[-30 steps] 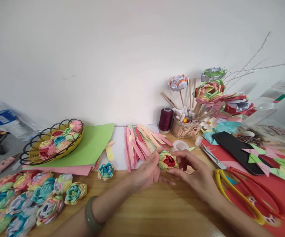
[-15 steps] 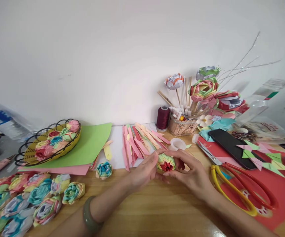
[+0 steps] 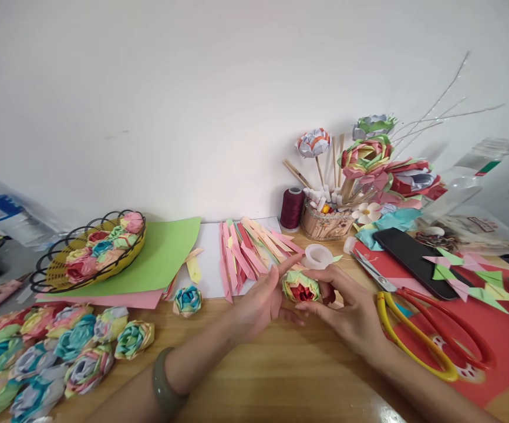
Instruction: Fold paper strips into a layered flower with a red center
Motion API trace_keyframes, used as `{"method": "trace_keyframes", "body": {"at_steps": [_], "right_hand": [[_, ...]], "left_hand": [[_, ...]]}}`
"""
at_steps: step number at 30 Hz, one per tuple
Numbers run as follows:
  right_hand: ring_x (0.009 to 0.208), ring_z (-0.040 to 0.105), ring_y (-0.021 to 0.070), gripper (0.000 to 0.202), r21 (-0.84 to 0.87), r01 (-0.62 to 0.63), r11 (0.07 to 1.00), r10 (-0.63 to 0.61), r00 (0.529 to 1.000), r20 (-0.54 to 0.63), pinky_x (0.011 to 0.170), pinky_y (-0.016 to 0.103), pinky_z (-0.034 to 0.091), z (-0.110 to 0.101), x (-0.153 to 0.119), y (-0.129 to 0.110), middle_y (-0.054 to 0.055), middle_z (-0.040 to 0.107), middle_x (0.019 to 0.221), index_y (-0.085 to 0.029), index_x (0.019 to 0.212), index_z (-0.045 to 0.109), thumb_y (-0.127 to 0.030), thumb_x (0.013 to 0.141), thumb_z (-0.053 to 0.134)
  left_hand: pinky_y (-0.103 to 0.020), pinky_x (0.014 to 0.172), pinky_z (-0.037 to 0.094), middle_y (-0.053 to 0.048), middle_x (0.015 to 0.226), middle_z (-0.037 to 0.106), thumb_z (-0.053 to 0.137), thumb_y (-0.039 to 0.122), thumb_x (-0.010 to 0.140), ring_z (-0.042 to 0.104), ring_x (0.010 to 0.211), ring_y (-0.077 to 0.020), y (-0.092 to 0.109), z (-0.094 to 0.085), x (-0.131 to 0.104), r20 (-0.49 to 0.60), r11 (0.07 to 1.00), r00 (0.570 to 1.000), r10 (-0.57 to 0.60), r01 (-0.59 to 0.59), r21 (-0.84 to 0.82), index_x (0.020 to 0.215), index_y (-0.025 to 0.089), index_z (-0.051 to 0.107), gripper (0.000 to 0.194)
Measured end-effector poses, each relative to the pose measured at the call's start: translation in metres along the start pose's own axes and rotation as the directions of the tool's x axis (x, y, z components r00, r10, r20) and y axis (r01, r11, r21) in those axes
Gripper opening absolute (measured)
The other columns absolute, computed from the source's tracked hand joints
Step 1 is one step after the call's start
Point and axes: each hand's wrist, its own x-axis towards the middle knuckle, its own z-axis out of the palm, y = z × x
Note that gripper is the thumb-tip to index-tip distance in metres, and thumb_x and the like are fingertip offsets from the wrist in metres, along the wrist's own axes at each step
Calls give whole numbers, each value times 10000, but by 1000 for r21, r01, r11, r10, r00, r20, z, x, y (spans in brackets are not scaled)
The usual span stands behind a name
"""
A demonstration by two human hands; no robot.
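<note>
Head view: the right hand (image 3: 346, 302) is closed in a pinch, thumb and fingers gripping the right side of the paper flower (image 3: 300, 288). The left hand (image 3: 254, 305) is partly open, index finger extended, beside the flower's left side; firm contact cannot be confirmed. The flower sits between both hands, above the counter (image 3: 245, 376). Its red centre faces the wearer; the outline is roundish, without a clear long axis. The step appears to be petal adjustment; the next move would call for steady support and light pressure. Beyond lie folded strips (image 3: 240, 258); scissors (image 3: 388, 285) rest to the right.
</note>
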Motion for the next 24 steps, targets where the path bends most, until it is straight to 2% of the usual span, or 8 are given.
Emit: {"method": "trace_keyframes", "body": {"at_steps": [2,5,10,13,15,18,21,24], "right_hand": [[512,408,114,300,8,-24,1000,25,999,-30,470,233,362,-1,1,0,-36,430,588,-221,926,585,-379,689,678],[526,414,116,379,44,-41,998,41,999,9,471,232,368,-2,3,-2,-37,426,602,-211,950,567,-424,661,688],[552,422,117,337,103,68,992,-76,994,78,491,231,374,-2,3,-5,-28,443,652,-253,1040,557,-318,725,659],[559,417,117,328,111,101,989,-108,992,60,494,227,369,-1,1,-3,-32,431,648,-268,1040,554,-258,730,661],[569,419,120,343,111,115,987,-121,991,53,496,227,365,-1,1,-1,-33,425,647,-282,1048,558,-242,725,667],[583,438,123,376,128,108,986,-119,989,83,512,235,377,-1,3,1,-28,446,665,-302,1090,557,-246,733,658],[581,457,123,389,158,-19,987,2,994,110,513,238,392,-4,6,-1,-20,471,686,-269,1091,556,-313,720,662],[605,486,126,235,209,-217,953,203,975,88,526,232,399,-7,9,-5,-1,512,715,-220,932,574,-388,768,582]], "left_hand": [[-253,596,493,-45,839,618,586,488,709,591,666,-125,-1,0,-1,27,1000,1000,16,-15,-25,1289,301,386,641],[-197,533,473,-15,795,611,711,311,643,572,588,-82,-3,0,-1,-59,1000,998,22,-22,-10,1216,287,485,617],[-133,419,412,29,647,587,764,197,572,511,461,-36,-4,1,1,-132,1000,991,2,-3,-4,1161,245,534,635],[-164,428,454,13,614,587,716,400,607,531,461,-65,-4,-1,2,-40,996,999,-25,22,-87,1185,222,508,640],[-214,457,494,-23,647,607,556,570,683,571,498,-101,-3,-3,3,15,990,998,-67,68,-122,1189,208,505,624],[-230,510,514,-50,763,626,466,507,786,591,555,-101,0,-5,3,-12,996,998,-67,66,-67,1178,223,516,487],[-214,588,508,-63,921,610,564,354,778,589,663,-94,4,-7,2,-61,999,997,40,-38,35,1163,230,529,405],[-232,645,501,-63,1056,566,644,281,717,574,818,-135,7,-9,2,-100,980,987,128,-111,164,1175,262,514,477]]}}
